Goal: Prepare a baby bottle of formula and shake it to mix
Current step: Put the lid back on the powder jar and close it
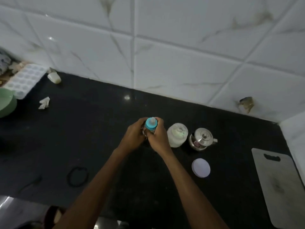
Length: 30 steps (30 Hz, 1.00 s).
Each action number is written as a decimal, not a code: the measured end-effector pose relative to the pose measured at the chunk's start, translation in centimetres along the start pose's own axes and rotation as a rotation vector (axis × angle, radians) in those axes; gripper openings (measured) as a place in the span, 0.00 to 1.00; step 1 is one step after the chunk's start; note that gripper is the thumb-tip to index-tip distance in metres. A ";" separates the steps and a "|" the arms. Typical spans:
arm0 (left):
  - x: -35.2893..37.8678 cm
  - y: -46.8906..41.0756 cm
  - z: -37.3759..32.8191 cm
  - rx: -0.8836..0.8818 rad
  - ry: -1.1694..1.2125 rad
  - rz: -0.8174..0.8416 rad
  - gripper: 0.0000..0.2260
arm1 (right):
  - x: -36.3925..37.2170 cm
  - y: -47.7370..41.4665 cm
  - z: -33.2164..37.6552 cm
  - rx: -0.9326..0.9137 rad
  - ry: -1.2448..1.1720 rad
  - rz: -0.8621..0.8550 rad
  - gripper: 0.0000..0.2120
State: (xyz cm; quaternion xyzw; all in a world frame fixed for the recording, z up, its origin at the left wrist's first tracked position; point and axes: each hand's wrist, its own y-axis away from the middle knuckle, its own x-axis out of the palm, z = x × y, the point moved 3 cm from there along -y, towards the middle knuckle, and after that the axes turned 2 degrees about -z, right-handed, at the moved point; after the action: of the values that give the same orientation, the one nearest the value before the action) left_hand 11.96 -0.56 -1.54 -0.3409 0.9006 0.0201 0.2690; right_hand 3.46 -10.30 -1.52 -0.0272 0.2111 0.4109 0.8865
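A baby bottle (pixel 150 123) with a teal collar and teat stands upright on the dark table (pixel 99 129), its long axis vertical, teat pointing up. The left hand (pixel 134 135) and right hand (pixel 158 136) close around it from either side, equally near, fingers wrapped on its body. Just right of the bottle sits an open jar (pixel 177 135) holding pale powder, then a lidded steel pot (pixel 201 138). The jar's round lid (pixel 200 167) lies nearer the person.

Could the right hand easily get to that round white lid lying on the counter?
Probably yes. The lid lies in the open just beside the right hand's forearm, nothing covering it. But that hand is gripping the bottle and must let go first.
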 end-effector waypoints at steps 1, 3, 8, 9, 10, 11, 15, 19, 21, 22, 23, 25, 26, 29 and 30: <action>0.3 0.1 0.4 -0.009 0.002 0.005 0.23 | 0.3 -0.1 -0.5 0.010 0.002 -0.001 0.24; 1.0 0.2 1.4 -0.020 0.004 0.015 0.22 | 0.8 -0.2 -1.5 0.024 0.010 -0.005 0.24; 1.7 -0.2 2.9 -0.041 0.004 0.037 0.24 | 1.4 -1.0 -2.9 0.039 0.026 -0.008 0.24; 1.8 -0.4 3.1 -0.043 0.001 0.043 0.24 | 1.5 -1.1 -3.1 0.045 0.029 -0.008 0.24; 1.9 -0.5 3.3 -0.047 -0.001 0.050 0.24 | 1.6 -1.3 -3.3 0.049 0.029 -0.010 0.24; 2.0 -0.6 3.4 -0.053 -0.004 0.054 0.24 | 1.7 -1.3 -3.5 0.050 0.030 -0.011 0.24; 2.4 -0.8 4.0 -0.084 -0.006 0.062 0.25 | 1.9 -1.4 -4.1 0.044 0.031 -0.017 0.25; 2.6 -0.4 4.2 -0.157 -0.032 0.063 0.31 | 1.8 -1.0 -4.2 0.051 0.045 -0.003 0.33; 2.7 0.2 4.6 -0.240 -0.058 0.045 0.35 | 1.5 -0.3 -4.1 0.069 0.064 0.006 0.38; 2.7 0.8 4.7 -0.283 -0.081 0.026 0.37 | 1.2 0.2 -4.0 0.076 0.060 0.003 0.38; 2.8 1.5 4.6 -0.320 -0.106 0.004 0.37 | 0.9 0.9 -4.0 0.083 0.053 -0.003 0.37; 3.2 3.5 3.9 -0.362 -0.157 -0.042 0.36 | 0.5 2.8 -4.2 0.106 0.049 0.007 0.34; 3.6 4.7 3.6 -0.368 -0.176 -0.056 0.34 | 0.3 3.9 -4.4 0.125 0.063 0.018 0.34; 5.7 7.8 1.9 -0.340 -0.187 -0.029 0.30 | -0.9 7.4 -6.0 0.159 0.128 0.036 0.31; 6.5 8.6 1.3 -0.324 -0.191 0.001 0.29 | -1.6 8.4 -6.6 0.158 0.145 0.035 0.29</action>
State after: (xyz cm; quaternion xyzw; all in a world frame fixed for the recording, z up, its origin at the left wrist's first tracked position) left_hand 3.09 2.40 -7.17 -0.3758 0.8560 0.1972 0.2951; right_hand -6.00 -7.33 -5.79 0.0167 0.3067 0.4054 0.8610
